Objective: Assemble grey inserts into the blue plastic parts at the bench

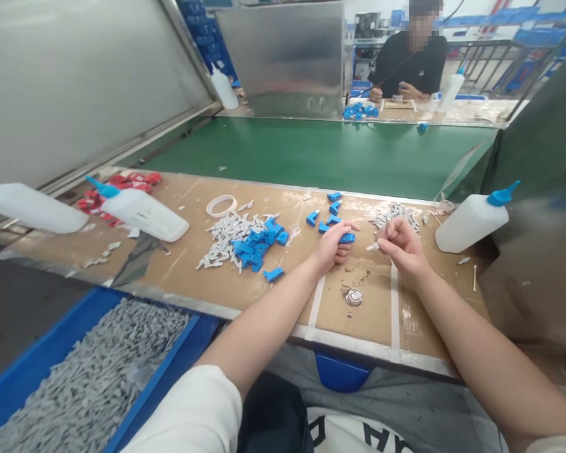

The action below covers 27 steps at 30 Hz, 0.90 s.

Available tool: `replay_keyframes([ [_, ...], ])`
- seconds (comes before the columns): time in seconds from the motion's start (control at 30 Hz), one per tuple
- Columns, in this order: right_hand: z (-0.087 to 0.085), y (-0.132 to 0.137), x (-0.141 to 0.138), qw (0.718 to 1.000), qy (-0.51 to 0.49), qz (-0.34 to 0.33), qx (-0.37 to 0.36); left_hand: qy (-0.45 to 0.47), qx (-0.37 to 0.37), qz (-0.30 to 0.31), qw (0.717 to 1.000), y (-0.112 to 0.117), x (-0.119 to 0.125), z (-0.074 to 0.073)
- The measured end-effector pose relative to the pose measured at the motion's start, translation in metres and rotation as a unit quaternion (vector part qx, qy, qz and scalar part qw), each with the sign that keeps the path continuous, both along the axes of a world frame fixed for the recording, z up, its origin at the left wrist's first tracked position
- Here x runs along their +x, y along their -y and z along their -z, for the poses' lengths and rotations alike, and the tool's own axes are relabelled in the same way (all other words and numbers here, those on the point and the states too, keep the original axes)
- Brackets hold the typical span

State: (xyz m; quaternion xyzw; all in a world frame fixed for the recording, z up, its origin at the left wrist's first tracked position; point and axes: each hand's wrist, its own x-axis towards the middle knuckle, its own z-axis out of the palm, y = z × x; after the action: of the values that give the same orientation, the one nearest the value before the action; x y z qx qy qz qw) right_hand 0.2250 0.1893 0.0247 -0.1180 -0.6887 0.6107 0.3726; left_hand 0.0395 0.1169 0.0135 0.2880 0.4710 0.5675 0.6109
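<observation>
My left hand [334, 244] rests on the brown worktop [273, 296], its fingers curled round a small blue plastic part [346, 238]. Close to its right, my right hand [400, 244] pinches a small grey-white plastic piece [372, 246] between thumb and fingers, its tip pointing at the blue part. A mixed heap of grey pieces [224, 239] and blue parts [257, 242] lies left of my hands. A few loose blue parts [327, 212] lie just beyond my left hand. A smaller heap of grey pieces [392, 214] lies beyond my right hand.
White squeeze bottles with blue nozzles lie at the left [144, 212], far left [28, 207] and right [474, 220]. A tape roll [221, 205] and a small metal dish [353, 297] are on the worktop. A blue bin of grey pieces [89, 371] stands lower left. Another person [408, 60] works beyond the green conveyor [311, 151].
</observation>
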Motion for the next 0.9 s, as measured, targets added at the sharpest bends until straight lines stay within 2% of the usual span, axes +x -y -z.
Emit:
replay_keyframes([
  [0.07, 0.009, -0.005, -0.006, 0.997, -0.031, 0.076, 0.008, -0.021, -0.016, 0.001, 1.000, 0.000, 0.000, -0.003],
  [0.1, 0.012, -0.007, -0.008, 0.995, -0.027, 0.088, 0.023, -0.030, -0.022, 0.005, 0.999, -0.001, 0.000, -0.004],
  [0.23, 0.023, -0.009, -0.010, 0.990, 0.011, 0.084, 0.110, -0.065, -0.034, 0.019, 0.997, -0.002, 0.001, -0.006],
  [0.37, 0.026, -0.010, -0.009, 0.975, 0.039, 0.098, 0.196, -0.087, -0.039, 0.018, 0.995, -0.002, 0.004, -0.004],
  [0.53, 0.023, -0.011, -0.012, 0.938, 0.093, 0.097, 0.319, -0.105, -0.054, 0.011, 0.993, -0.003, 0.003, -0.003],
  [0.67, 0.021, -0.014, -0.014, 0.923, 0.165, 0.116, 0.328, -0.152, -0.048, -0.022, 0.987, -0.002, 0.001, -0.007],
  [0.83, 0.024, -0.018, -0.015, 0.863, 0.268, 0.069, 0.422, -0.212, -0.015, -0.053, 0.976, 0.001, -0.001, -0.013],
  [0.9, 0.026, -0.016, -0.016, 0.852, 0.278, 0.065, 0.439, -0.217, -0.012, -0.056, 0.974, 0.001, -0.001, -0.013],
])
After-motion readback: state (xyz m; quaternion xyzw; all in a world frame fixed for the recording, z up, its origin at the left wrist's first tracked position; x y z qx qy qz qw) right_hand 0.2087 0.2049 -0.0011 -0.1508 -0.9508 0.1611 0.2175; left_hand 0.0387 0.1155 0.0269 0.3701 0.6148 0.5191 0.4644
